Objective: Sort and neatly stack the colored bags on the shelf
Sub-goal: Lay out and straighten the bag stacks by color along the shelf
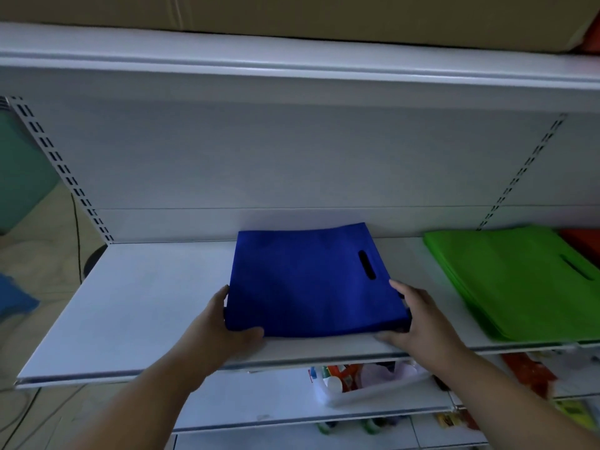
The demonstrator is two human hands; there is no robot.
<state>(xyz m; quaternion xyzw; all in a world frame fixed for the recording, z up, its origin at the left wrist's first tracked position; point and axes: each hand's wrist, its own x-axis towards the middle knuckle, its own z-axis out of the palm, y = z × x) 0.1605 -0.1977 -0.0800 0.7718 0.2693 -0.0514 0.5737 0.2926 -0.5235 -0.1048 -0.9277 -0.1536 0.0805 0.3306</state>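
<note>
Head view: one frame, looking down at a white shelf point(130, 306).
Blue stack: blue bags point(311, 284) lie flat mid-shelf, cut-out handle slot towards the right edge, back edge close to the rear panel.
Left hand: left hand point(224, 323) at the near-left corner of the blue stack; thumb lies on top near the front edge, fingers along the left side. Grip: curled round the corner, holding the stack.
Right hand: right hand point(412, 319) at the near-right corner; fingers curl round the right edge, thumb under or along the front. Grip: holding the stack.
Key relation: stack sits directly ahead of both hands, between them; its front edge runs left to right across the hands; neither hand is clearly nearer.
Judged step: squaring or seating the blue stack.
Green stack: green bags point(519, 280) lie flat to the right, apart from the blue.
Further right: a red-orange item point(581, 245), partly cut off.
Lower shelf: white basket point(357, 394) of bottles.
</note>
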